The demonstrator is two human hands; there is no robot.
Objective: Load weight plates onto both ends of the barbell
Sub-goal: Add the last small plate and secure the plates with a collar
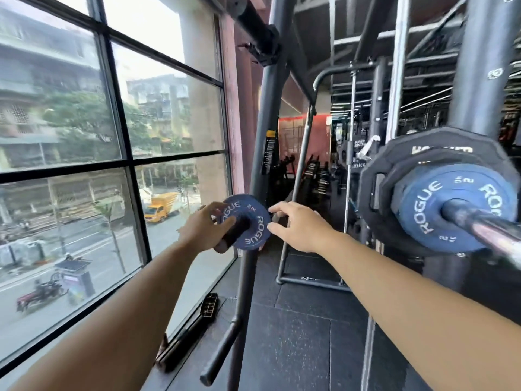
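A small blue ROGUE plate (248,221) sits on a storage peg of the dark rack post (262,153) straight ahead. My left hand (204,228) grips its left rim, with the thumb over the face. At the plate's right rim my right hand (296,227) touches it with its fingertips, fingers apart. The barbell sleeve (485,227) juts toward me at the right. It carries another blue ROGUE plate (439,210) in front of a large black plate (394,162).
A tall window (112,165) fills the left side, with a sill below it. An empty storage peg (220,354) sticks out low on the post. Black rubber flooring (304,334) runs ahead between the post and the rack uprights (479,66) on the right.
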